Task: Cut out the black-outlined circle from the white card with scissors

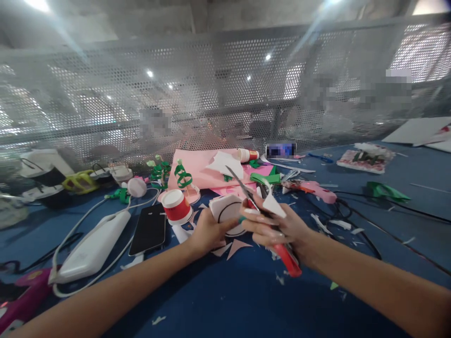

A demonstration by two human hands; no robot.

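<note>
My left hand (208,230) is closed on a piece of white paper (223,205) that bears a black curved line. My right hand (273,225) grips a pair of scissors (289,260) with red handles, its blades pointing up and to the left. A white paper scrap (274,205) shows at the fingers of my right hand. Close to my left hand, a red and white paper cup (177,208) stands upside down. Pink paper scraps (238,247) lie just below the two hands.
A black phone (148,230) and a white power bank (92,246) with cables lie at left. Green paper spirals (183,175) and pink paper (192,164) are behind the cup. A pink glue gun (322,191) lies right; a magenta one (31,295) is front left.
</note>
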